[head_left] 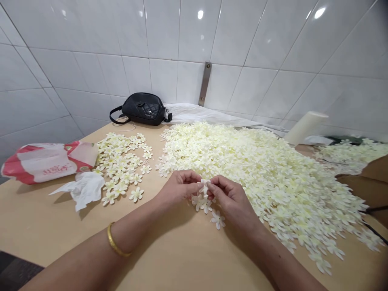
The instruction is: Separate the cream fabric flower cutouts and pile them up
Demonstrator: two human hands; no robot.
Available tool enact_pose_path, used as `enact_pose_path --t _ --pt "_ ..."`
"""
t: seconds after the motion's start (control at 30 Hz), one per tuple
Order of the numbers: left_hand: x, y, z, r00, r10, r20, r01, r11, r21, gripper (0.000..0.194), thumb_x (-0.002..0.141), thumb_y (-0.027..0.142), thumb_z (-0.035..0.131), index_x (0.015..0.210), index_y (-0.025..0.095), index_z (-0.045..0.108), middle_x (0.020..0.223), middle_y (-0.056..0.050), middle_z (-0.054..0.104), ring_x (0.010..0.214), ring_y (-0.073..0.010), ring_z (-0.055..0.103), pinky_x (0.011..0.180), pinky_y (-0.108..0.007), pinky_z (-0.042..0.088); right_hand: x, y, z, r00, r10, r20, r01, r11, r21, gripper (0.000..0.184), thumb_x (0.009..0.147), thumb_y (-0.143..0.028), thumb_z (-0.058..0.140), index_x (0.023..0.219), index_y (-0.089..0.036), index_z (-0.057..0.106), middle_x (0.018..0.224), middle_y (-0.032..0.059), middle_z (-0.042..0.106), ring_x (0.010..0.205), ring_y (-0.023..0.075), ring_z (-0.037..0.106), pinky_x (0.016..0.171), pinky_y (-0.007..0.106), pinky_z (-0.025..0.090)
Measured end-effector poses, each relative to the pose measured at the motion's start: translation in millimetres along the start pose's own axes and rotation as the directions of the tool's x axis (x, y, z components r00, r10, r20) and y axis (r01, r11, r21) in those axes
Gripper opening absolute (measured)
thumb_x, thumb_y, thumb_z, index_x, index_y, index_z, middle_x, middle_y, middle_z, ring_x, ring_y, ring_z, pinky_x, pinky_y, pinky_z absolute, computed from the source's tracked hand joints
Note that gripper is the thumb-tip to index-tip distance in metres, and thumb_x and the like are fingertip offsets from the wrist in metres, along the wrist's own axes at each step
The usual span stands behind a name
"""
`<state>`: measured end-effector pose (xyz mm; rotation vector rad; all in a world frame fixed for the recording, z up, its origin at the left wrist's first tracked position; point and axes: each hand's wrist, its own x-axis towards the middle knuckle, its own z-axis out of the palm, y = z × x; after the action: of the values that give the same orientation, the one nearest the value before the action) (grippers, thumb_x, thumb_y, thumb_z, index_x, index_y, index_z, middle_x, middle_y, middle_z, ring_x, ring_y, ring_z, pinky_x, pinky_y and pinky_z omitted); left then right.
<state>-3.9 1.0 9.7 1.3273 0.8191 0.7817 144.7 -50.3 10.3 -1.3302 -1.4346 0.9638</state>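
Observation:
Between my two hands, a small white artificial flower (204, 186) is pinched at its petals. My left hand (181, 186) grips it from the left with thumb and forefinger, and my right hand (232, 198) does the same from the right. Just below the fingers, a few loose flowers (218, 219) rest on the table. Behind and to the right of my hands spreads a big heap of pale yellow-white artificial flowers (260, 169). A smaller group of flowers with yellow centres (119, 165) lies to the left. My fingers partly cover the held flower.
On the left lie a red-and-white tissue pack (48, 163) and a crumpled tissue (86, 188). A black bag (144, 108) stands against the tiled wall at the back. At right are a white roll (306, 127) and a cardboard box (368, 182), all around the wooden table (188, 258).

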Motion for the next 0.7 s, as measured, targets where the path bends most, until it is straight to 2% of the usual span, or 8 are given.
enact_pose_path --t 0.07,0.27,0.4,0.57,0.7 --pt "0.9 -1.9 1.3 1.0 -0.008 -0.012 0.008 0.999 -0.043 0.015 0.062 0.026 0.064 0.062 0.013 0.057 0.046 0.001 0.051 0.042 -0.0077 0.044 0.045 -0.021 0.035 -0.2 2.3 1.1 1.0 0.011 0.01 -0.011 1.0 -0.006 0.021 0.08 -0.033 0.049 0.066 -0.016 0.05 0.059 -0.0005 0.051 0.054 0.0099 0.047 0.047 0.021 0.039" --pt "2.0 -3.7 -0.4 0.991 -0.018 -0.133 0.011 0.998 -0.055 0.015 0.061 0.022 0.063 0.058 0.014 0.052 0.046 0.002 0.051 0.039 -0.0061 0.042 0.042 -0.02 0.033 3.8 8.9 -1.1 0.993 0.046 -0.104 -0.037 0.996 0.086 0.025 0.08 -0.04 0.048 0.077 -0.016 0.055 0.068 0.0023 0.054 0.062 0.0127 0.053 0.052 0.022 0.043" --pt "0.3 -3.4 1.1 0.993 0.011 -0.12 -0.016 0.999 -0.044 0.015 0.063 0.022 0.063 0.059 0.014 0.051 0.044 0.004 0.049 0.039 -0.006 0.041 0.042 -0.02 0.033 3.6 7.3 2.3 0.999 0.013 -0.047 -0.011 0.999 0.045 0.026 0.077 -0.04 0.054 0.085 -0.015 0.057 0.073 0.0027 0.057 0.062 0.0124 0.053 0.054 0.023 0.043" --pt "-2.2 -0.8 5.2 0.993 0.002 -0.117 -0.009 0.998 -0.054 0.017 0.062 0.024 0.063 0.06 0.014 0.051 0.048 0.002 0.052 0.042 -0.0065 0.044 0.043 -0.019 0.034 1.1 3.3 5.4 0.998 0.043 -0.036 -0.042 0.999 0.018 0.024 0.077 -0.037 0.053 0.066 -0.016 0.053 0.056 -0.0021 0.047 0.049 0.009 0.043 0.044 0.02 0.035" --pt "-1.1 -0.8 5.6 0.995 -0.028 -0.094 0.019 0.995 -0.1 0.018 0.063 0.027 0.063 0.062 0.014 0.051 0.053 0.0 0.056 0.043 -0.0078 0.047 0.043 -0.02 0.037 1.2 1.8 3.9 0.997 0.038 -0.064 -0.037 0.999 0.006 0.024 0.077 -0.036 0.052 0.064 -0.016 0.051 0.054 -0.0027 0.046 0.048 0.0087 0.04 0.043 0.021 0.033"
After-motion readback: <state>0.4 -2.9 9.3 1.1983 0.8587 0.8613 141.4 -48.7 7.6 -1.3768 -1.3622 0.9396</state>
